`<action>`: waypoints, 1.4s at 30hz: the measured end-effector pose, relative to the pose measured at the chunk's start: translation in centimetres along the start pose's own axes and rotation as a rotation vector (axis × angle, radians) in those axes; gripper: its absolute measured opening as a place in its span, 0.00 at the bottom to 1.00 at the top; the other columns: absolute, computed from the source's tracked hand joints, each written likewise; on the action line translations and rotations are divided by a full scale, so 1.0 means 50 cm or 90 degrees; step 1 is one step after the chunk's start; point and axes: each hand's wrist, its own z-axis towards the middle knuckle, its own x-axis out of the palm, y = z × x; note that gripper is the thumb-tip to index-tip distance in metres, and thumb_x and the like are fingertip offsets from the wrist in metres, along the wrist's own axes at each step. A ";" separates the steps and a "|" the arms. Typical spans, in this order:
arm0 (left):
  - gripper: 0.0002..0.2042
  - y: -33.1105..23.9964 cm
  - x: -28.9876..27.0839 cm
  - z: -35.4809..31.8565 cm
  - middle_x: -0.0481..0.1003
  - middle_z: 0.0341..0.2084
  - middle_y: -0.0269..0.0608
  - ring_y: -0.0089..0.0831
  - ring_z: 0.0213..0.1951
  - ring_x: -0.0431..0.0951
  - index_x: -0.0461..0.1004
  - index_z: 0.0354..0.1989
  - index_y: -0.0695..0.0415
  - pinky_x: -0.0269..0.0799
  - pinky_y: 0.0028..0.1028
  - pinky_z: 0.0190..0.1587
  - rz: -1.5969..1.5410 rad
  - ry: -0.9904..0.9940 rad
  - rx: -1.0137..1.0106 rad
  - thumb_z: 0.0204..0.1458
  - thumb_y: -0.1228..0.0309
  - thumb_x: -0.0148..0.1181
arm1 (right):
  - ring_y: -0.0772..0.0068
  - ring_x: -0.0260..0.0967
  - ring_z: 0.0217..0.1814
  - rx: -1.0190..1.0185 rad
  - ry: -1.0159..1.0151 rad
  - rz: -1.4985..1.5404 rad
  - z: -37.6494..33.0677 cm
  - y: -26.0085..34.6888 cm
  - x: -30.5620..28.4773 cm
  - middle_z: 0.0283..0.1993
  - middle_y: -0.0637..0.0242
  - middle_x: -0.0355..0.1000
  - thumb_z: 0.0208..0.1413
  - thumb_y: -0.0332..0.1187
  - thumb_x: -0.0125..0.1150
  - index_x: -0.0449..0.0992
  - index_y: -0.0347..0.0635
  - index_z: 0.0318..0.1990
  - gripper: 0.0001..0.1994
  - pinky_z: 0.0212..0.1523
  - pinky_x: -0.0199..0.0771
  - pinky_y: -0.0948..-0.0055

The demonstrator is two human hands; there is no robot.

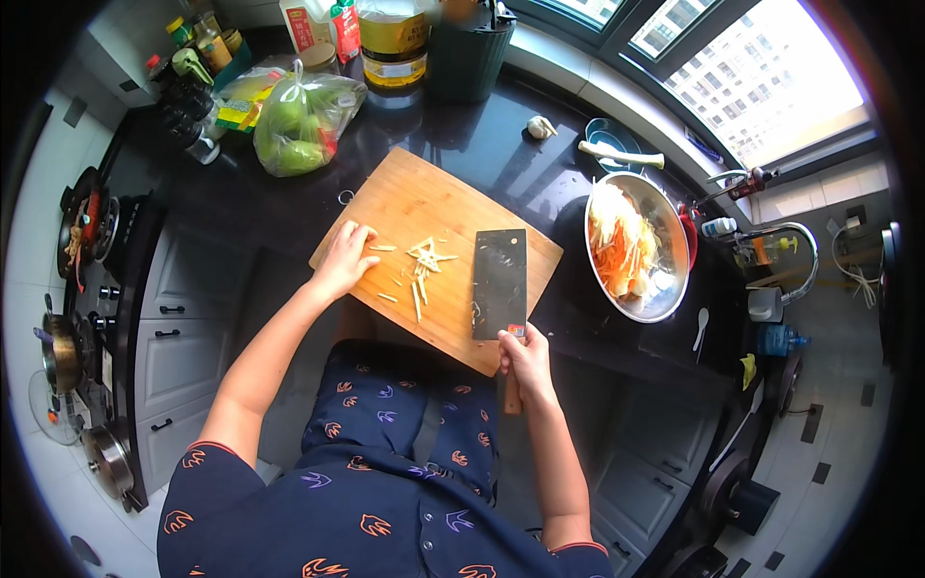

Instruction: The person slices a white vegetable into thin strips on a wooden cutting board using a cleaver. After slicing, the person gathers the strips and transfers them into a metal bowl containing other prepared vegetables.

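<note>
A wooden cutting board (pixel 405 207) lies on the dark counter in front of me. My right hand (pixel 525 364) grips the wooden handle of a wide dark cleaver (pixel 500 281), whose blade lies flat on the board's right part. My left hand (pixel 343 258) rests on the board's left edge, fingers curled, touching pale vegetable strips (pixel 421 262) scattered across the board's middle. A few strips stick to the cleaver blade.
A metal bowl (pixel 669 284) of shredded white and orange vegetables stands right of the board. Behind it lie a blue dish with a pale utensil (pixel 617 149) and a garlic bulb (pixel 540 126). A bag of green vegetables (pixel 301 123), bottles and an oil jug (pixel 393 43) line the back. A stove with pans (pixel 67 352) is at left, a sink faucet (pixel 795 236) at right.
</note>
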 end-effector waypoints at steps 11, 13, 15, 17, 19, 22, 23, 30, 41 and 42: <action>0.17 -0.108 0.053 -0.004 0.73 0.45 0.48 0.44 0.45 0.78 0.71 0.50 0.60 0.76 0.36 0.51 -0.156 0.000 -0.022 0.52 0.77 0.68 | 0.84 0.62 0.18 -0.034 -0.005 -0.012 0.009 -0.021 0.007 0.23 0.74 0.68 0.63 0.29 0.62 0.71 0.42 0.37 0.05 0.19 0.65 0.81; 0.22 -0.120 0.010 -0.036 0.73 0.44 0.49 0.44 0.45 0.78 0.69 0.51 0.59 0.76 0.36 0.50 -0.097 0.004 -0.046 0.49 0.72 0.73 | 0.84 0.63 0.18 -0.043 0.004 -0.015 0.004 -0.029 -0.004 0.24 0.74 0.68 0.63 0.30 0.63 0.71 0.42 0.38 0.06 0.19 0.65 0.80; 0.24 -0.119 -0.008 -0.077 0.73 0.44 0.49 0.43 0.45 0.78 0.69 0.50 0.60 0.77 0.37 0.49 -0.033 0.055 -0.084 0.48 0.71 0.74 | 0.84 0.63 0.18 -0.038 0.006 -0.004 -0.003 -0.034 0.001 0.24 0.74 0.68 0.63 0.30 0.63 0.71 0.42 0.38 0.06 0.19 0.65 0.80; 0.21 -0.131 -0.016 -0.101 0.73 0.43 0.54 0.49 0.49 0.78 0.69 0.47 0.61 0.75 0.40 0.52 -0.026 0.097 -0.128 0.48 0.73 0.73 | 0.84 0.63 0.18 -0.032 0.010 0.007 -0.008 -0.041 0.009 0.24 0.74 0.69 0.63 0.30 0.63 0.71 0.42 0.38 0.06 0.19 0.65 0.80; 0.19 -0.109 0.015 -0.108 0.74 0.40 0.50 0.44 0.42 0.79 0.70 0.45 0.61 0.77 0.37 0.46 -0.063 0.054 -0.135 0.48 0.75 0.72 | 0.84 0.63 0.18 -0.025 0.017 0.018 -0.011 -0.052 0.025 0.24 0.74 0.69 0.63 0.30 0.63 0.72 0.42 0.38 0.06 0.19 0.65 0.81; 0.12 -0.083 0.058 -0.093 0.75 0.38 0.46 0.39 0.37 0.81 0.72 0.41 0.61 0.79 0.34 0.41 -0.081 -0.029 -0.081 0.51 0.78 0.68 | 0.84 0.63 0.18 -0.009 0.039 0.018 -0.019 -0.055 0.039 0.24 0.73 0.69 0.63 0.30 0.63 0.72 0.42 0.38 0.06 0.19 0.66 0.81; 0.11 -0.090 0.064 -0.077 0.75 0.39 0.46 0.38 0.38 0.82 0.72 0.41 0.61 0.79 0.34 0.42 -0.114 -0.034 -0.083 0.52 0.78 0.66 | 0.84 0.63 0.18 -0.008 0.035 0.021 -0.022 -0.054 0.040 0.24 0.73 0.69 0.63 0.30 0.64 0.72 0.42 0.38 0.06 0.19 0.65 0.81; 0.11 -0.095 0.016 -0.008 0.76 0.41 0.46 0.42 0.46 0.80 0.75 0.45 0.60 0.76 0.36 0.51 -0.026 -0.199 -0.008 0.53 0.83 0.62 | 0.85 0.63 0.18 -0.024 0.042 0.008 -0.048 -0.046 0.028 0.23 0.73 0.69 0.64 0.30 0.63 0.74 0.40 0.40 0.05 0.19 0.64 0.81; 0.11 -0.048 0.017 -0.035 0.77 0.43 0.49 0.45 0.49 0.79 0.78 0.48 0.60 0.74 0.37 0.54 -0.185 0.063 -0.142 0.59 0.81 0.56 | 0.78 0.69 0.21 -0.151 0.105 -0.453 -0.070 0.040 0.013 0.19 0.63 0.69 0.59 0.31 0.65 0.76 0.34 0.35 0.08 0.26 0.70 0.72; 0.11 -0.046 0.013 -0.042 0.77 0.44 0.49 0.44 0.49 0.79 0.78 0.48 0.59 0.74 0.36 0.54 -0.194 0.043 -0.162 0.60 0.81 0.55 | 0.76 0.69 0.21 -0.194 0.111 -0.506 -0.064 0.049 0.010 0.19 0.60 0.68 0.58 0.31 0.65 0.76 0.33 0.36 0.08 0.26 0.70 0.70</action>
